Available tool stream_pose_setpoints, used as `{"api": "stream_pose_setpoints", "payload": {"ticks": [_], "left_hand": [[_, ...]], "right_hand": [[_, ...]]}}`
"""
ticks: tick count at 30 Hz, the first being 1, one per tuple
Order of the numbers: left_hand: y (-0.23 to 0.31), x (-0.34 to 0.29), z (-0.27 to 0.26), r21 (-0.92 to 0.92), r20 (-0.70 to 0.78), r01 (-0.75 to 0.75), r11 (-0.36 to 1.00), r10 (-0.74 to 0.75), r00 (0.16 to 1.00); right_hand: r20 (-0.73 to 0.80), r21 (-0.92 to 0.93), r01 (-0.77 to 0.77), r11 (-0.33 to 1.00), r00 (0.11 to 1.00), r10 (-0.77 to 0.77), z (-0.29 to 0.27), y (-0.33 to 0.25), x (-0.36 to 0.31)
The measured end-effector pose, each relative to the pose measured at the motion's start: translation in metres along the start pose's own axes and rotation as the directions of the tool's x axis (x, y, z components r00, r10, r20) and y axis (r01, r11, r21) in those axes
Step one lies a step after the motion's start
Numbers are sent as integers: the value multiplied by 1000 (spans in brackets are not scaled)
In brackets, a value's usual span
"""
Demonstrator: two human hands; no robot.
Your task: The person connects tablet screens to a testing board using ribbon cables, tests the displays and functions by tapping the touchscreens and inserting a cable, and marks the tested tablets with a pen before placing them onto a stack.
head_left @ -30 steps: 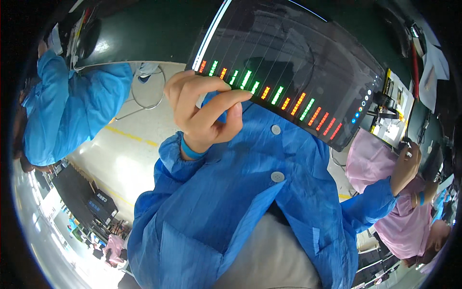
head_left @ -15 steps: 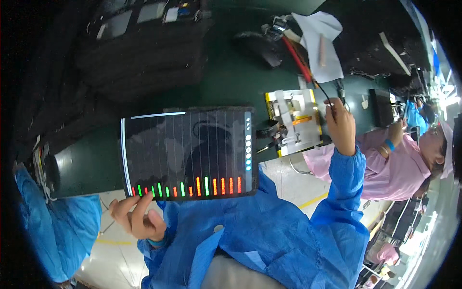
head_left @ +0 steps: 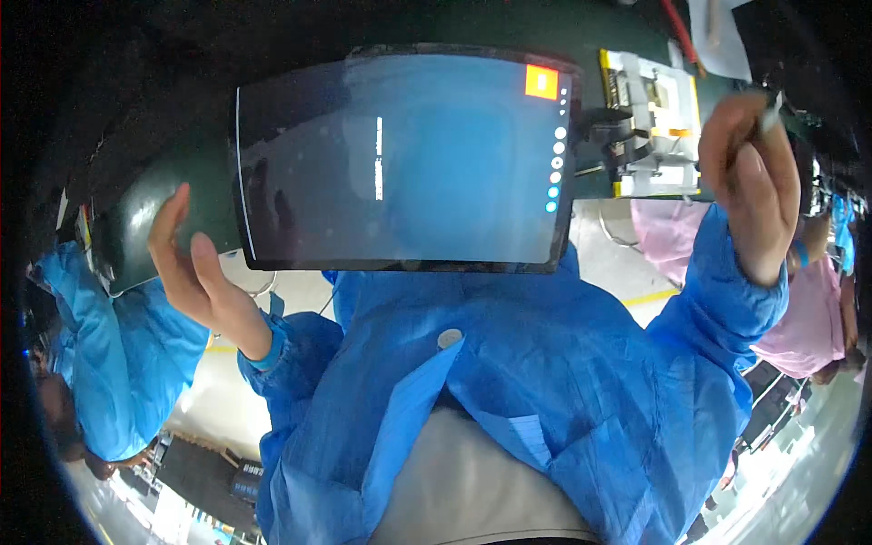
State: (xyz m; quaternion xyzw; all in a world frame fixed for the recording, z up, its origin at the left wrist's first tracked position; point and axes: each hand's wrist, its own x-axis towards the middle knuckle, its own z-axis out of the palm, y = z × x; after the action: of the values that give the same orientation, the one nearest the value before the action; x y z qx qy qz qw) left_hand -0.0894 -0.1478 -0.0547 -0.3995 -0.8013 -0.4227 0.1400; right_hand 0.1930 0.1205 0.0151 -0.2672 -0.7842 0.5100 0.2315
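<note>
A dark flat display (head_left: 309, 173) with a bluish glow, a red-orange square in one corner and a column of round icons lies before me at the table's near edge. Beyond its left side, my left hand (head_left: 213, 282) is raised with thumb and fingers apart, touching nothing. To the right of the display sits a white plate-like fixture (head_left: 672, 100) with yellow edges, grey strips and an orange flex piece. My right hand (head_left: 754, 195) is lifted beside this fixture, fingers curled together. A small pale bit shows at its fingertips, too blurred to name.
The dark green table (head_left: 168, 218) runs behind the display. A red stick-like tool (head_left: 678, 32) and a white sheet (head_left: 724, 45) lie at the far right. People in blue (head_left: 136, 363) and pink (head_left: 799, 309) clothing are on either side of me.
The colored bars on the display have given way to a bluish screen with a red-orange square. My left hand has come off its lower edge and opened. My view has shifted.
</note>
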Motion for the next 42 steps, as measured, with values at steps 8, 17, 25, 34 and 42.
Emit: {"api": "stream_pose_setpoints", "payload": {"ticks": [8, 17, 25, 34, 42], "left_hand": [[-4, 11, 9, -111, 243, 168, 980, -137, 960], [0, 21, 16, -85, 452, 216, 973, -156, 878], [-1, 13, 33, -191, 485, 254, 948, -134, 864], [-5, 21, 42, -304, 536, 308, 902, -105, 837], [1, 22, 18, -268, 487, 421, 866, -255, 835]], "right_hand": [[275, -539, 126, 833, 961, 34, 33, 25, -35], [279, -573, 274, 773, 951, -130, 44, 37, -31], [457, -480, 455, 750, 859, -229, 32, 50, -20], [581, -472, 592, 654, 766, -274, 26, 64, -5], [522, -657, 668, 350, 738, -428, 27, 14, -14]]}}
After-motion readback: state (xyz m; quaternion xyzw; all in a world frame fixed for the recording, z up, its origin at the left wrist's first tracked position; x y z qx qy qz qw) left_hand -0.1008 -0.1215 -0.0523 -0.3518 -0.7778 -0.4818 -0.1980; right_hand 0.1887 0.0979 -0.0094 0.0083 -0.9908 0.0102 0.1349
